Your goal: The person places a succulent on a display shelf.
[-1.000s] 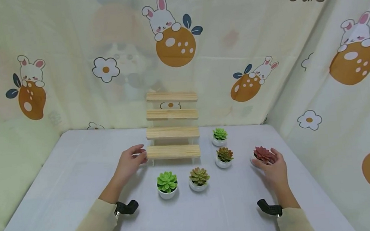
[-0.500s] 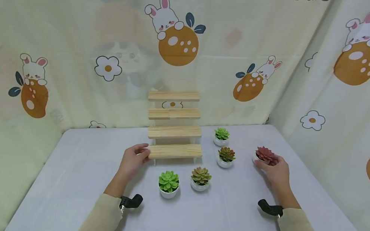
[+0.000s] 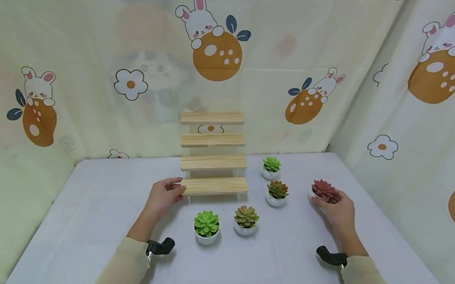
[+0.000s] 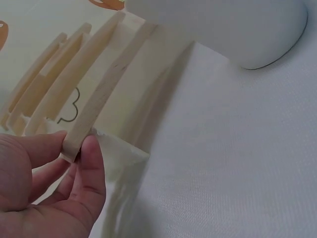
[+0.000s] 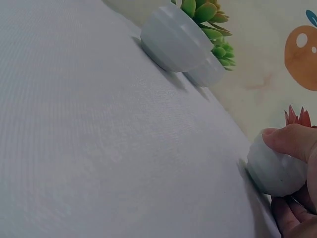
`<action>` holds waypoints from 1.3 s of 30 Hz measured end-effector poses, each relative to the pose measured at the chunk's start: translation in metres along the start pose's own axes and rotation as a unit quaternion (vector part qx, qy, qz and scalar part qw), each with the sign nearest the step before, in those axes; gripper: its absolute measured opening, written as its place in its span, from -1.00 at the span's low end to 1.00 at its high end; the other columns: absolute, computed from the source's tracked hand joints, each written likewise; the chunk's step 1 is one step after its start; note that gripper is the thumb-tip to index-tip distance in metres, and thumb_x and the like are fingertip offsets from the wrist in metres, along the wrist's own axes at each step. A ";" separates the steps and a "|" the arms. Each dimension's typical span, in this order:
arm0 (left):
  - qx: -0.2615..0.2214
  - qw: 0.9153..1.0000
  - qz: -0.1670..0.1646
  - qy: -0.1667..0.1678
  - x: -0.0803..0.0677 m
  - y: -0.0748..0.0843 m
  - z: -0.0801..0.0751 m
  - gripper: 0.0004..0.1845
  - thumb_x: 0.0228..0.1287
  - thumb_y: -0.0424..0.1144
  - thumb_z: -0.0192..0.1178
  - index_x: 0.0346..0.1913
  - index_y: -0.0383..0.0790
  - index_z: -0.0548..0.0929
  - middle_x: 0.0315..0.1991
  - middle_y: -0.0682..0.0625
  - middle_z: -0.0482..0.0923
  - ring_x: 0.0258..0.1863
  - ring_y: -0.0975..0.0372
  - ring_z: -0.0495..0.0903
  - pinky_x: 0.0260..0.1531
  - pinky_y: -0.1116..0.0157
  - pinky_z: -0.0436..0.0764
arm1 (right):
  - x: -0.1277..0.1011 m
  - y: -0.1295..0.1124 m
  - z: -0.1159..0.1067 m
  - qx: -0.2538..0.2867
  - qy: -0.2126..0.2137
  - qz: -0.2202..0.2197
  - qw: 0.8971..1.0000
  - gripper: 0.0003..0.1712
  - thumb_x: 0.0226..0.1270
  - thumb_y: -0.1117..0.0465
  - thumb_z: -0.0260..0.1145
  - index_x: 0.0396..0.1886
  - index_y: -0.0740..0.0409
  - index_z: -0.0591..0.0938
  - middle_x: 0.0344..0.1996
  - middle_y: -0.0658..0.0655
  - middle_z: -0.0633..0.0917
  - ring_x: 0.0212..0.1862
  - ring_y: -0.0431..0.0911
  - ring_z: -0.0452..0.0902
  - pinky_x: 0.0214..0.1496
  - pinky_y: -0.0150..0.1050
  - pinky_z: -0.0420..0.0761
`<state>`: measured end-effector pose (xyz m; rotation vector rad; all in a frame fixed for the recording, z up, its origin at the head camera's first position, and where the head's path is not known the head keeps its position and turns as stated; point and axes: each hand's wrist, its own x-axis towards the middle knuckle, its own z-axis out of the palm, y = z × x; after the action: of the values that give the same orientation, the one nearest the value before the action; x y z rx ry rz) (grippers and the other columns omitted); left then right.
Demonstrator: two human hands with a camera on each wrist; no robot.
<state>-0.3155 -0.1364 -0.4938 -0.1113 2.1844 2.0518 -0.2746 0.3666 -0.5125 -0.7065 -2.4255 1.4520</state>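
Note:
A wooden stepped shelf (image 3: pixel 213 155) with several tiers stands at the back of the white table (image 3: pixel 93 211). My left hand (image 3: pixel 162 197) pinches the left end of its lowest step (image 4: pixel 101 96), thumb below and fingers above. My right hand (image 3: pixel 336 207) grips the white pot (image 5: pixel 275 166) of a red succulent (image 3: pixel 324 188) standing on the table at the right. A bright green succulent (image 3: pixel 206 225) and a reddish-green one (image 3: pixel 245 218) sit in front of the shelf. Two more pots (image 3: pixel 272 167) (image 3: pixel 276 192) stand to its right.
Patterned curtains (image 3: pixel 219 59) with rabbits and oranges close off the back and both sides. The table's left half and front are bare white cloth. Black wrist mounts (image 3: pixel 161 247) (image 3: pixel 330 256) sit at both cuffs.
My left hand has moved in from beside the shelf and taken hold of the lowest step's left end. My right hand has closed more snugly round the red succulent's pot.

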 end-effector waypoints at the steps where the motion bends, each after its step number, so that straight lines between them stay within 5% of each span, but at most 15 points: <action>1: -0.001 1.000 0.001 -0.002 0.000 0.000 0.000 -0.52 0.44 -0.39 0.24 0.37 -0.42 0.50 -0.02 -0.21 0.62 -0.28 0.26 0.70 -0.12 0.29 0.81 | -0.001 -0.001 0.000 -0.001 0.001 -0.002 1.000 -0.08 0.10 -0.06 0.64 0.41 0.15 0.48 0.25 0.19 0.63 0.18 -0.08 0.54 -0.05 -0.65 0.45; 4: -0.004 1.000 0.002 -0.004 0.000 0.001 0.001 -0.51 0.44 -0.41 0.23 0.37 -0.45 0.48 -0.03 -0.21 0.62 -0.28 0.27 0.69 -0.09 0.23 0.81 | -0.004 -0.006 0.001 0.002 -0.004 -0.008 1.000 -0.06 0.08 -0.08 0.65 0.41 0.13 0.49 0.28 0.17 0.64 0.20 -0.09 0.56 0.05 -0.61 0.53; 12: -0.014 1.000 0.009 0.000 -0.001 0.003 0.003 -0.52 0.43 -0.45 0.22 0.36 -0.49 0.48 -0.07 -0.19 0.62 -0.29 0.28 0.69 -0.10 0.26 0.81 | -0.009 -0.034 0.004 0.055 -0.031 -0.051 0.997 -0.05 -0.01 -0.07 0.69 0.36 0.13 0.52 0.24 0.13 0.62 -0.07 -0.45 0.55 -0.14 -0.74 0.56; 20: -0.013 1.000 0.004 0.000 -0.001 0.003 0.003 -0.54 0.42 -0.46 0.22 0.34 -0.48 0.50 -0.08 -0.19 0.62 -0.29 0.28 0.68 -0.12 0.28 0.81 | -0.017 -0.071 0.016 0.114 -0.069 -0.091 0.987 -0.10 0.01 0.06 0.70 0.37 0.13 0.54 0.04 -0.07 0.67 -0.06 -0.41 0.61 -0.09 -0.66 0.65; 28: -0.024 1.000 0.003 0.004 0.000 0.002 0.001 -0.54 0.43 -0.46 0.22 0.34 -0.49 0.50 -0.07 -0.17 0.61 -0.28 0.28 0.67 -0.12 0.31 0.81 | -0.025 -0.107 0.038 0.098 -0.121 -0.133 0.979 -0.06 0.09 -0.05 0.64 0.45 0.07 0.48 0.27 0.16 0.60 0.11 -0.23 0.55 0.01 -0.69 0.61; 39: -0.033 0.999 0.004 0.003 -0.001 0.001 0.001 -0.54 0.41 -0.49 0.21 0.34 -0.50 0.50 -0.11 -0.14 0.59 -0.31 0.28 0.67 -0.15 0.32 0.81 | -0.031 -0.158 0.070 0.117 -0.177 -0.207 0.955 -0.19 0.10 -0.04 0.64 0.36 0.03 0.58 0.23 0.16 0.66 0.06 -0.17 0.63 0.01 -0.58 0.68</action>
<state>-0.3142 -0.1349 -0.4932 -0.1162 2.1229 2.1314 -0.3233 0.2355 -0.4065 0.1246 -2.3791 1.7481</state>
